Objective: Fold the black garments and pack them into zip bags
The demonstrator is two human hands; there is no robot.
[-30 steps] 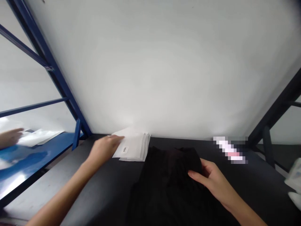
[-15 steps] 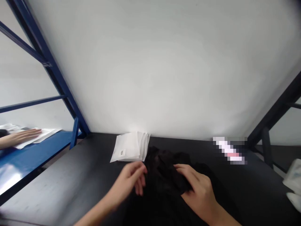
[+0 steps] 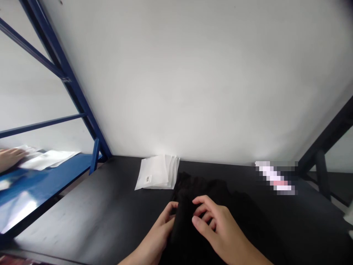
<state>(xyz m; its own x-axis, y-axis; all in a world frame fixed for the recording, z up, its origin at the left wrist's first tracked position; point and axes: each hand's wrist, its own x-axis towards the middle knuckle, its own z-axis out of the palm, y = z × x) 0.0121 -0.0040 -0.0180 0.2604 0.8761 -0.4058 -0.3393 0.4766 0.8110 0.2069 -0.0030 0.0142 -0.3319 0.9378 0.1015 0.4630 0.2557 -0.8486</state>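
A black piece of cloth, perhaps a garment, lies on the black tabletop in front of me, its far edge wavy. Its left part is raised into a fold, and my left hand has its fingers closed round that side; some fingertips are hidden behind the fabric. My right hand is over the middle of the cloth, fingers curled but apart, holding nothing. Just beyond my left hand, a fanned stack of white bags with a barcode label rests by the wall.
Blue frame bars rise at the left, beside a blue table with white packets and another person's hand. A dark post stands at the right. A pixelated white-and-pink item lies near the wall.
My left hand has moved onto the cloth's left side and closed on it. My right hand has let go of the bunched fabric, which now lies flatter. The view has shifted slightly.
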